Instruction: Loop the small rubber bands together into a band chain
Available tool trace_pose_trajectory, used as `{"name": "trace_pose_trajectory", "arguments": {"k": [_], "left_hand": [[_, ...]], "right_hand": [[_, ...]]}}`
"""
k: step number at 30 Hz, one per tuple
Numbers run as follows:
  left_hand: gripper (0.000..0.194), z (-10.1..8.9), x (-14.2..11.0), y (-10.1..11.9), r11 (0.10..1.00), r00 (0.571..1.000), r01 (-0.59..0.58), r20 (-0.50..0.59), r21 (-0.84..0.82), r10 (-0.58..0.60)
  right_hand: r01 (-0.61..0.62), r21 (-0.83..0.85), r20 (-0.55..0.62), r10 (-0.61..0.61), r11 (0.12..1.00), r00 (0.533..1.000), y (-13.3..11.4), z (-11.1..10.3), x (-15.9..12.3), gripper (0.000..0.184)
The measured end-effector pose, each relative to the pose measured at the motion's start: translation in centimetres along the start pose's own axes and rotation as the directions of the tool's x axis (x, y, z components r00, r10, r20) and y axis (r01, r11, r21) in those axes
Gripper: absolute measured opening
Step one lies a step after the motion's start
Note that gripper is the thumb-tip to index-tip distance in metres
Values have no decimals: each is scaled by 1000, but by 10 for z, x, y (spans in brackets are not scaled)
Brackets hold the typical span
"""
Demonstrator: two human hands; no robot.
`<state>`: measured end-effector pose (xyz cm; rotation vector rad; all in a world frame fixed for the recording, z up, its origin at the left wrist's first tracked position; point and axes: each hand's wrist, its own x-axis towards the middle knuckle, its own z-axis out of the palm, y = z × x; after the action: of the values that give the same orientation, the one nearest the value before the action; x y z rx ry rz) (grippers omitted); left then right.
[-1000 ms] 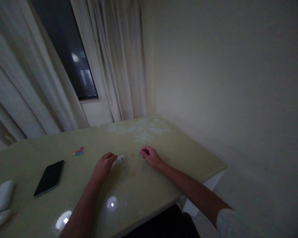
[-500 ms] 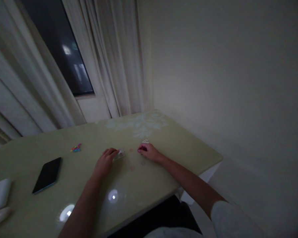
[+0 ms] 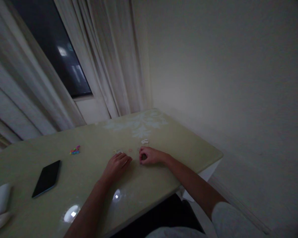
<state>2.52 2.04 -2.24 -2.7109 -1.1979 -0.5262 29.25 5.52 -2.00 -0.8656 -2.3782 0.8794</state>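
Note:
My left hand (image 3: pixel 118 166) is palm down low over the table, its fingers pressed together and pointing right. Whatever is under its fingertips is hidden. Just behind its knuckles lies a small clear item with pale bits (image 3: pixel 118 151), partly covered by the hand. To the right, my right hand (image 3: pixel 151 156) is curled, thumb and forefinger meeting in a pinch near the tabletop. What it pinches is too small to make out. A faint pinkish ring (image 3: pixel 130 150) lies on the table between the hands. Small white pieces (image 3: pixel 144 141) sit just beyond the right hand.
Several small bright-coloured pieces (image 3: pixel 74 150) lie in a cluster to the left. A black tablet (image 3: pixel 46 178) rests nearer, with a white object (image 3: pixel 0 200) at the far left edge. The glossy table (image 3: pixel 188 145) meets the wall on the right; curtains (image 3: pixel 114 66) hang behind.
My left hand has left the clear item and moved right and nearer, towards the right hand. My right hand has shifted slightly nearer, uncovering more of the white pieces.

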Motion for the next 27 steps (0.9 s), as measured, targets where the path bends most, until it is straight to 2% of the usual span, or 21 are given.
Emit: {"name": "trace_pose_trajectory", "arguments": {"k": [3, 7, 13, 16, 21, 27], "left_hand": [[14, -1, 4, 8, 1000, 997, -4, 77, 6, 4], [14, -8, 1, -1, 995, 984, 88, 152, 42, -94], [19, -17, -5, -12, 968, 939, 244, 238, 55, -250], [19, -16, -1, -7, 967, 931, 252, 269, 20, -248], [21, -11, 5, 1, 966, 944, 238, 257, -100, -206], [19, -5, 3, -14, 942, 964, 216, 207, -255, -165]], "right_hand": [[-40, -70, -97, 33, 997, 995, 0, 8, 3, 11], [-131, -123, -257, 96, 984, 962, 1, 17, 9, 6], [-183, -105, -318, 141, 978, 938, 5, 16, 16, 6], [-207, -93, -340, 164, 974, 926, 8, 11, 19, 11], [-267, -131, -408, 193, 955, 892, 9, 7, 23, 17], [-315, -235, -406, 202, 919, 891, 7, 8, 29, 17]]}}
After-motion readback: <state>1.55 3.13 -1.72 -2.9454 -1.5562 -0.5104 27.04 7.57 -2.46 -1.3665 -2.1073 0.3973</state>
